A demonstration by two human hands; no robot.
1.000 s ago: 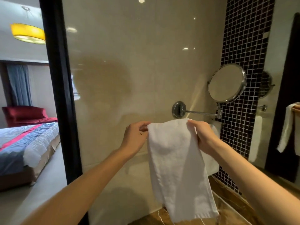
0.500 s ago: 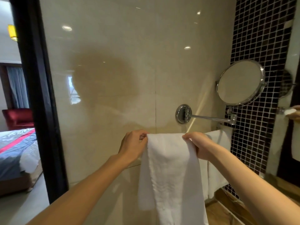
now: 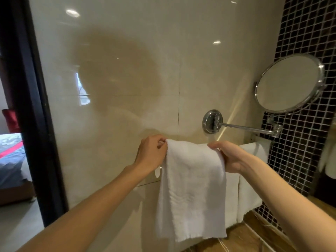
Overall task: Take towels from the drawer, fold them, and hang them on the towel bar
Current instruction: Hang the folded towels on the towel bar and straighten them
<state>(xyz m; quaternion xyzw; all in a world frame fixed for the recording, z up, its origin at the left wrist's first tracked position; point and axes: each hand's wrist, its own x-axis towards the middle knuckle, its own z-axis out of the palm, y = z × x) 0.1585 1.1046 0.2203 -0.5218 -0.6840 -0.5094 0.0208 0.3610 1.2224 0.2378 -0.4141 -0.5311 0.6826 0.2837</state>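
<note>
On my feed both hands are up at the top edge of the towel (image 3: pixel 192 188). The left hand (image 3: pixel 151 154) pinches its upper left corner between thumb and curled fingers. The right hand (image 3: pixel 231 157) grips the upper right corner, fingers folded over the cloth. The towel is white, folded to a narrow strip, and hangs straight down against the beige wall (image 3: pixel 118 70). I cannot tell whether it lies over the bar, since the cloth hides that. Just behind it to the right hangs a second towel (image 3: pixel 251 179), partly covered by it. Above the right hand, a round mirror (image 3: pixel 289 82) sits on a chrome arm (image 3: pixel 245 127) by the black tiles (image 3: pixel 305 151). At far left stand a dark door frame (image 3: pixel 31 106) and, beyond it, a bed (image 3: pixel 11 160).
</note>
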